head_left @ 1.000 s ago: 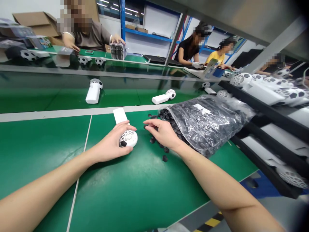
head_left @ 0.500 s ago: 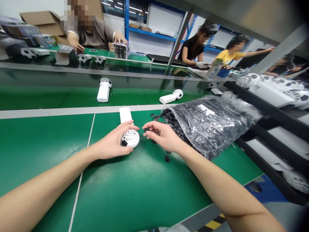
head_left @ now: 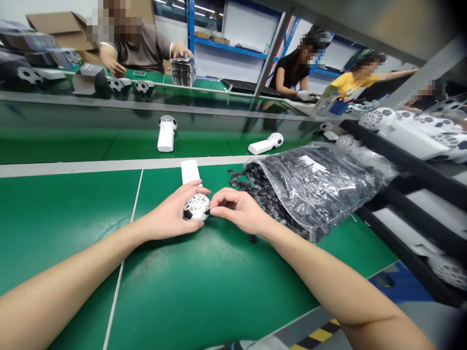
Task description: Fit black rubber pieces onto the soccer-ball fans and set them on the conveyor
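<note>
left hand (head_left: 166,212) curled round white-and-black lattice ball (head_left: 195,208) | right hand (head_left: 239,210) pinching black piece (head_left: 207,212), mostly hidden by fingers

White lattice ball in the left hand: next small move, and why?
Probably press the small black piece into an open cell of the white lattice ball. The right hand holds that piece against the ball, the left hand cups the ball steady, and one cell already shows black.

Blue steel shelving (head_left: 226,47) against white wall (head_left: 14,9), small cartons (head_left: 209,40) on shelf; strip lights (head_left: 195,7) overhead. Open cardboard box (head_left: 60,34) far left. Grey floor (head_left: 412,316), yellow-and-black hazard tape (head_left: 317,335) lower right.
</note>
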### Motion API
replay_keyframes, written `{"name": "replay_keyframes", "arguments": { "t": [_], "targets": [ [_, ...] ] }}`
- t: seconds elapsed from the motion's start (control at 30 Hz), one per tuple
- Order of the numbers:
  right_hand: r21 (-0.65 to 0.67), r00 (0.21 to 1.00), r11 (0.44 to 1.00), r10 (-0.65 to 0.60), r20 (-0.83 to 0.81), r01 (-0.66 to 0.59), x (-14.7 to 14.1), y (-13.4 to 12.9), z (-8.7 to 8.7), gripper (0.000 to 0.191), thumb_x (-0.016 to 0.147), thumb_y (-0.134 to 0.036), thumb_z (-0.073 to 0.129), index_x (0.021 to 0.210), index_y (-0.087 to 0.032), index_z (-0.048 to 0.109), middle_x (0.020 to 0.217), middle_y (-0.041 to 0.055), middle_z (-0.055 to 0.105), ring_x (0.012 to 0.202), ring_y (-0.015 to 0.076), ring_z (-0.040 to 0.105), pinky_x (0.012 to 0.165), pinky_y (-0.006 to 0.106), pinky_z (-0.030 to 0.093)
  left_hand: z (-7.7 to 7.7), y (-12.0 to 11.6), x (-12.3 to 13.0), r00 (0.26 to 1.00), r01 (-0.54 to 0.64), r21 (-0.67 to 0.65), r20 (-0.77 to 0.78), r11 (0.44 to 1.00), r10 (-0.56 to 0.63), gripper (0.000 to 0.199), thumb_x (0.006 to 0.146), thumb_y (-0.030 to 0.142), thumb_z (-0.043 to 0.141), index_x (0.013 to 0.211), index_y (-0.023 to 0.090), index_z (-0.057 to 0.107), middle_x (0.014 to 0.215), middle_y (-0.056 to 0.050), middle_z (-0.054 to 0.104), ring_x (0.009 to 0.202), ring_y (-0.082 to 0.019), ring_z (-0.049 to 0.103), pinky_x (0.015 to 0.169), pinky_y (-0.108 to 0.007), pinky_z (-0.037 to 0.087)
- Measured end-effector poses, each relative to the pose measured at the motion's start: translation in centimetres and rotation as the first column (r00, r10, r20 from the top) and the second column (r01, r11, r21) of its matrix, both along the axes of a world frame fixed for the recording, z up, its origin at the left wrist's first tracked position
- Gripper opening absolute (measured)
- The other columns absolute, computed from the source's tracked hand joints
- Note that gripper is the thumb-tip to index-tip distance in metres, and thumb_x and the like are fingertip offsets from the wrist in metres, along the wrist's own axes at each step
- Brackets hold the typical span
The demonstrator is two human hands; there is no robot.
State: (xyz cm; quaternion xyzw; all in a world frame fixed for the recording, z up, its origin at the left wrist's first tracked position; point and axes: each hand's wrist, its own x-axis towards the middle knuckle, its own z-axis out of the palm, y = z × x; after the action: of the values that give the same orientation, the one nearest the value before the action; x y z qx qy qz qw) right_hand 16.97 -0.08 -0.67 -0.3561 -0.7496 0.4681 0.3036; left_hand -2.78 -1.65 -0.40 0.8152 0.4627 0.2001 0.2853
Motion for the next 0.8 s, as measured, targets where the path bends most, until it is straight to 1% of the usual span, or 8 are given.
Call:
{"name": "replay_keyframes", "arguments": {
  "t": [0.07, 0.17, 0.23, 0.37, 0.43, 0.53, 0.67, 0.8],
  "targets": [
    [0.058, 1.000, 0.998, -0.019, 0.004, 0.019, -0.3, -0.1, -0.2, 0.006, 0.075, -0.023, 0.063, 0.076, -0.018, 0.061, 0.084, 0.0008, 0.056, 0.079, 0.0119, 0.052, 0.069, 0.025, 0.043, 0.1, 0.0, 0.1, 1.000, -0.013, -0.014, 0.009, 1.000, 0.013, 0.053, 0.068, 0.037, 0.062, 0.117, 0.023, 0.046, 0.138, -0.009, 0.037, 0.131, -0.027, 0.027, 0.105, -0.045, 0.027],
    [0.084, 0.998, 0.995, -0.047, -0.032, 0.049, -0.7, -0.1, -0.5, 0.003, 0.075, -0.020, 0.063, 0.075, -0.018, 0.061, 0.085, 0.0010, 0.054, 0.081, 0.0114, 0.051, 0.067, 0.023, 0.043, 0.1, -0.1, 0.3, 0.998, -0.059, -0.030, 0.024, 0.998, 0.059, 0.056, 0.067, 0.048, 0.063, 0.115, 0.023, 0.048, 0.139, -0.010, 0.035, 0.131, -0.029, 0.026, 0.104, -0.047, 0.027],
    [0.096, 0.997, 0.994, -0.047, -0.059, 0.052, -0.9, -0.1, -0.7, 0.003, 0.075, -0.019, 0.063, 0.075, -0.018, 0.061, 0.087, 0.0011, 0.054, 0.083, 0.0114, 0.051, 0.069, 0.023, 0.043, 0.0, -0.2, 0.5, 0.996, -0.087, -0.023, 0.036, 0.996, 0.087, 0.051, 0.069, 0.048, 0.061, 0.112, 0.024, 0.050, 0.138, -0.009, 0.036, 0.130, -0.029, 0.028, 0.104, -0.047, 0.027],
    [0.123, 0.996, 0.990, -0.065, -0.058, 0.072, -1.1, 0.1, -0.8, 0.010, 0.073, -0.020, 0.065, 0.079, -0.019, 0.057, 0.090, 0.0010, 0.052, 0.087, 0.0122, 0.050, 0.070, 0.024, 0.044, -0.3, -0.2, 0.7, 0.993, -0.092, 0.010, 0.069, 0.996, 0.091, 0.042, 0.072, 0.041, 0.058, 0.108, 0.022, 0.051, 0.134, -0.009, 0.042, 0.128, -0.028, 0.032, 0.104, -0.047, 0.027],
    [0.087, 0.995, 0.992, -0.090, -0.044, 0.093, -1.2, 0.3, -0.9, 0.019, 0.070, -0.022, 0.067, 0.084, -0.019, 0.054, 0.094, 0.0017, 0.050, 0.087, 0.0126, 0.050, 0.068, 0.024, 0.044, -0.5, -0.2, 0.8, 0.989, -0.115, 0.011, 0.091, 0.993, 0.114, 0.043, 0.071, 0.038, 0.058, 0.109, 0.021, 0.049, 0.134, -0.009, 0.041, 0.126, -0.028, 0.034, 0.104, -0.047, 0.028],
    [-0.021, 0.993, 0.994, -0.110, -0.036, 0.109, -1.2, 0.7, -1.0, 0.032, 0.065, -0.025, 0.071, 0.089, -0.019, 0.050, 0.098, 0.0023, 0.049, 0.086, 0.0130, 0.050, 0.069, 0.025, 0.045, -0.6, -0.2, 1.0, 0.980, -0.159, -0.019, 0.120, 0.987, 0.160, 0.046, 0.068, 0.035, 0.060, 0.110, 0.021, 0.047, 0.133, -0.010, 0.040, 0.123, -0.028, 0.039, 0.102, -0.046, 0.030],
    [-0.073, 0.993, 0.991, -0.116, -0.026, 0.114, -1.1, 1.1, -1.4, 0.036, 0.061, -0.028, 0.073, 0.087, -0.019, 0.049, 0.094, 0.0012, 0.050, 0.081, 0.0119, 0.049, 0.071, 0.026, 0.044, -0.7, -0.3, 1.1, 0.973, -0.169, -0.023, 0.155, 0.985, 0.170, 0.042, 0.068, 0.031, 0.060, 0.107, 0.021, 0.046, 0.127, -0.008, 0.045, 0.119, -0.026, 0.041, 0.101, -0.044, 0.031],
    [-0.085, 0.995, 0.992, -0.097, -0.022, 0.095, -1.2, 1.3, -1.5, 0.038, 0.059, -0.030, 0.074, 0.085, -0.018, 0.049, 0.089, -0.0001, 0.051, 0.073, 0.0102, 0.049, 0.067, 0.024, 0.043, -0.6, -0.2, 1.2, 0.977, -0.138, -0.001, 0.164, 0.990, 0.136, 0.040, 0.069, 0.028, 0.059, 0.105, 0.022, 0.046, 0.122, -0.006, 0.048, 0.115, -0.024, 0.044, 0.098, -0.043, 0.035]
  ]
}}
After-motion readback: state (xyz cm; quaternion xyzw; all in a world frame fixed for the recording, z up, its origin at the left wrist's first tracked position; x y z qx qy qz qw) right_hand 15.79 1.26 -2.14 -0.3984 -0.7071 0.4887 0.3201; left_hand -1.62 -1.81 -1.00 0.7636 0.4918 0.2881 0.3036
